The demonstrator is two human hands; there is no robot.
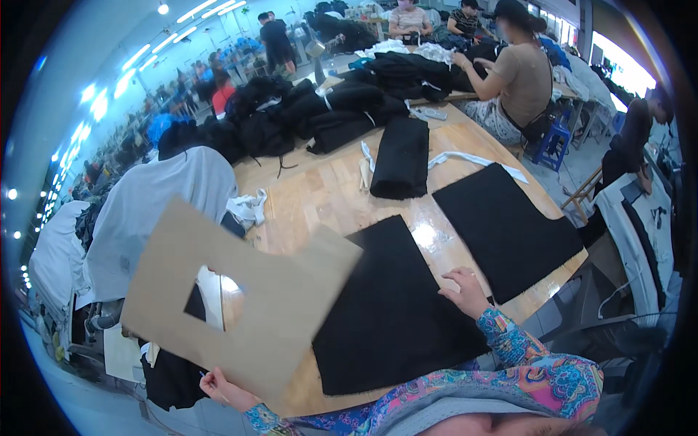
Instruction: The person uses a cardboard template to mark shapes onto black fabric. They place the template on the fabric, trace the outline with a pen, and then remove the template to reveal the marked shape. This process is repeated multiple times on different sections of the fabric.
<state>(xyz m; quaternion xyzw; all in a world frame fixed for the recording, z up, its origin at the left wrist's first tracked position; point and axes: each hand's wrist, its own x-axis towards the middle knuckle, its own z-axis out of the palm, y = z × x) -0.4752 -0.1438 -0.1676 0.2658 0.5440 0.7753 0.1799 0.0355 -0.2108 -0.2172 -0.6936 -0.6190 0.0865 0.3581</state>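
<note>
My left hand (224, 389) is closed on the lower edge of a brown cardboard pattern piece (254, 312). The piece is raised and tilted at the left, with a curved notch and a four-sided cutout. A thin, blue-tipped thing shows at those fingers, too small to name. A black fabric panel (392, 312) lies flat before me, its left side partly hidden behind the cardboard. Over its right edge is my right hand (469, 292), thumb and fingers apart and slightly bent, with nothing visible in them. Farther right lies a similar black panel (509, 232) with a curved cut.
A rolled black fabric bundle (400, 158) and white strips (476, 158) lie farther back on the wooden table (313, 192). Piled black bundles (327, 109) line its far side. Grey cloth (167, 203) covers something at left. A seated co-worker (520, 80) is at the back right.
</note>
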